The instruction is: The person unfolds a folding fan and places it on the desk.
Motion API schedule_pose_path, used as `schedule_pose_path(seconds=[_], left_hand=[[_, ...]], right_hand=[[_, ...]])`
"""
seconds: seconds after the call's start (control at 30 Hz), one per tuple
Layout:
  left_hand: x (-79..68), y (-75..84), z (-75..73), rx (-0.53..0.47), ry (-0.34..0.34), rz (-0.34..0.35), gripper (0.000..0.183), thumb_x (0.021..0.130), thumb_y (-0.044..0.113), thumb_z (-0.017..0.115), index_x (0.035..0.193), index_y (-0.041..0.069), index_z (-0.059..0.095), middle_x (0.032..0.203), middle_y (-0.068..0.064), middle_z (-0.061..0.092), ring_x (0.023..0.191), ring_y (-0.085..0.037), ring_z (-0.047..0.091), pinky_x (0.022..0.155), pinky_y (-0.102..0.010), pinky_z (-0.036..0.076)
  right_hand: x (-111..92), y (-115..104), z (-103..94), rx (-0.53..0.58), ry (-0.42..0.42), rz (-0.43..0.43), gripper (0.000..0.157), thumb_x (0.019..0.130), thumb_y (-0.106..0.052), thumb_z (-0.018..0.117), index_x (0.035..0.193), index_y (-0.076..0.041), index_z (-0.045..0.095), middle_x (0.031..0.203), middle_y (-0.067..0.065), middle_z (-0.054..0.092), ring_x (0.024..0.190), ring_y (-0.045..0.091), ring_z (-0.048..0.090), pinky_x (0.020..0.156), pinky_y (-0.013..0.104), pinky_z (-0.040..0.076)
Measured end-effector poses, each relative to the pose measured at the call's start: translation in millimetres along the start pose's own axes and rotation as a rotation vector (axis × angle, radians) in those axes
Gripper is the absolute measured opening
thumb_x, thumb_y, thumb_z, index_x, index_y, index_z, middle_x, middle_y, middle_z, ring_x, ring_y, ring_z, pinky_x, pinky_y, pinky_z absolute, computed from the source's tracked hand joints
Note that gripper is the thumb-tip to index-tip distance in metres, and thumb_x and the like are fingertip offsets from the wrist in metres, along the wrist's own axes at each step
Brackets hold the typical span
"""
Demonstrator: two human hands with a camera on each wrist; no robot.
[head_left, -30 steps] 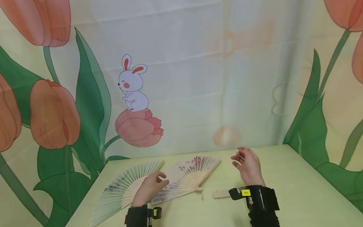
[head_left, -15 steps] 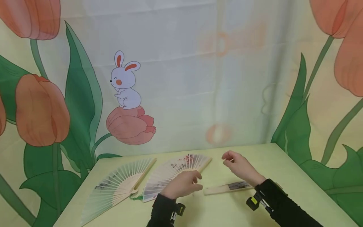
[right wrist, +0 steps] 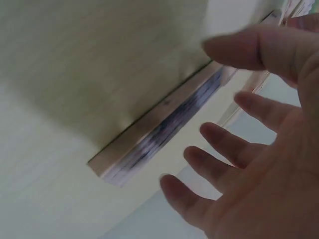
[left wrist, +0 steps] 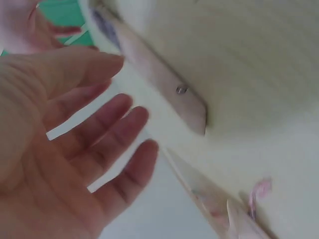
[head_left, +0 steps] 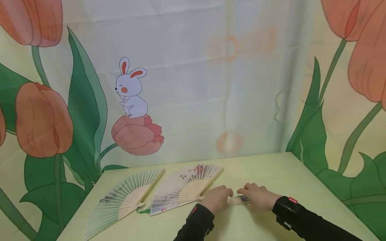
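Folded fan just under left hand and right hand, both with fingers loosely spread

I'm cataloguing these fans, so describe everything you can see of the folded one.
The folded fan lies closed, long and narrow, on the pale yellow-green table. Its outer slat looks like pale wood; dark, purplish-grey pleats show along its side. A small rivet sits near one end. The left hand and right hand are close by; contact is unclear.

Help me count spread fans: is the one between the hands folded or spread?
Folded. In the right wrist view, the fan lies as one narrow bar, its dark-patterned layers packed together.
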State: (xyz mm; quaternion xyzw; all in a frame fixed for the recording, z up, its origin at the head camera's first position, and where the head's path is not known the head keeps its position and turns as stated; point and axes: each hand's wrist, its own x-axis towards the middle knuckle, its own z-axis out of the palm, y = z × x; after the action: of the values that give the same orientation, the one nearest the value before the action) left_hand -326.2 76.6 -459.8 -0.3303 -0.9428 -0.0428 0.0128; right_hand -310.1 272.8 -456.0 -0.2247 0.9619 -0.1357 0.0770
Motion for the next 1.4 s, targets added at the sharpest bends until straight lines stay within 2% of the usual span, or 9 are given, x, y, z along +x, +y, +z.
schedule_pose_path(seconds=[0.1,0.27,0.47,0.7,0.83,0.97,1.13,1.27,1.4], left_hand=[[4.1,7.2,6.9,0.048,0.035,-0.008,0.037,0.076,0.015,0.083,0.11,0.02,0.068,0.094,0.004,0.062,0.082,-0.012,0.06,0.063,-0.026,0.049],[6.6,15.1,12.1,0.118,0.03,-0.051,0.047,0.072,0.021,0.087,0.114,0.021,0.066,0.097,0.003,0.063,0.086,-0.015,0.06,0.069,-0.032,0.05],[7.3,16.8,19.2,0.15,0.012,-0.054,0.034,0.076,0.015,0.082,0.106,0.024,0.068,0.095,0.005,0.064,0.085,-0.015,0.061,0.077,-0.036,0.05],[4.1,20.9,20.7,0.137,-0.042,-0.022,0.041,0.072,0.014,0.084,0.106,0.024,0.066,0.092,0.006,0.06,0.08,-0.011,0.059,0.068,-0.03,0.05],[0.7,20.3,26.4,0.113,-0.042,-0.014,0.035,0.076,0.014,0.081,0.106,0.024,0.065,0.088,0.007,0.059,0.072,-0.01,0.056,0.063,-0.028,0.049],[-2.3,17.4,32.5,0.053,-0.02,-0.016,0.028,0.079,0.012,0.077,0.102,0.022,0.064,0.082,0.007,0.057,0.065,-0.009,0.051,0.057,-0.027,0.044],[-5.9,13.8,32.3,0.028,0.046,0.014,0.024,0.08,0.018,0.076,0.101,0.022,0.065,0.072,0.01,0.057,0.056,-0.006,0.046,0.049,-0.024,0.038],[-8.0,8.9,32.2,0.026,0.101,0.015,0.024,0.079,0.025,0.078,0.1,0.024,0.067,0.065,0.013,0.051,0.05,-0.004,0.041,0.044,-0.022,0.034],[-14.2,3.3,24.3,-0.052,0.175,0.049,0.021,0.08,0.024,0.076,0.097,0.022,0.064,0.062,0.013,0.044,0.048,-0.004,0.037,0.041,-0.021,0.03]], right_hand=[[5,7,1.2,-0.07,-0.035,0.027,0.06,0.073,0.008,0.075,0.129,-0.007,0.058,0.11,0.008,0.053,0.106,0.033,0.05,0.087,0.065,0.04],[10,13,4.9,-0.117,-0.042,0.066,0.053,0.073,0.007,0.076,0.121,-0.009,0.061,0.101,0.006,0.052,0.098,0.031,0.051,0.086,0.066,0.041],[14,13,9.2,-0.187,-0.026,0.038,0.039,0.072,0.006,0.077,0.1,-0.014,0.057,0.088,0.002,0.049,0.084,0.026,0.049,0.078,0.059,0.045],[11,12,14.0,-0.194,-0.087,0.049,0.032,0.074,0.005,0.074,0.093,-0.016,0.057,0.081,-0.002,0.049,0.075,0.019,0.047,0.072,0.045,0.047],[9,11,16.9,-0.187,-0.091,0.035,0.027,0.078,0.003,0.073,0.088,-0.017,0.057,0.077,-0.006,0.049,0.07,0.014,0.046,0.069,0.038,0.046],[5,9,16.3,-0.157,-0.089,0.018,0.025,0.08,0.001,0.071,0.086,-0.018,0.057,0.075,-0.007,0.05,0.068,0.012,0.045,0.066,0.035,0.044],[-2,6,5.2,-0.042,-0.117,0.029,0.024,0.081,-0.002,0.069,0.087,-0.021,0.056,0.074,-0.009,0.05,0.067,0.012,0.045,0.065,0.032,0.04],[-10,4,-10.9,0.047,-0.133,-0.041,0.027,0.076,-0.001,0.07,0.086,-0.023,0.057,0.073,-0.01,0.051,0.065,0.009,0.045,0.063,0.029,0.038],[-19,-1,-31.1,0.045,-0.072,-0.097,0.027,0.074,-0.004,0.072,0.085,-0.023,0.057,0.07,-0.011,0.048,0.06,0.008,0.042,0.057,0.027,0.034]])
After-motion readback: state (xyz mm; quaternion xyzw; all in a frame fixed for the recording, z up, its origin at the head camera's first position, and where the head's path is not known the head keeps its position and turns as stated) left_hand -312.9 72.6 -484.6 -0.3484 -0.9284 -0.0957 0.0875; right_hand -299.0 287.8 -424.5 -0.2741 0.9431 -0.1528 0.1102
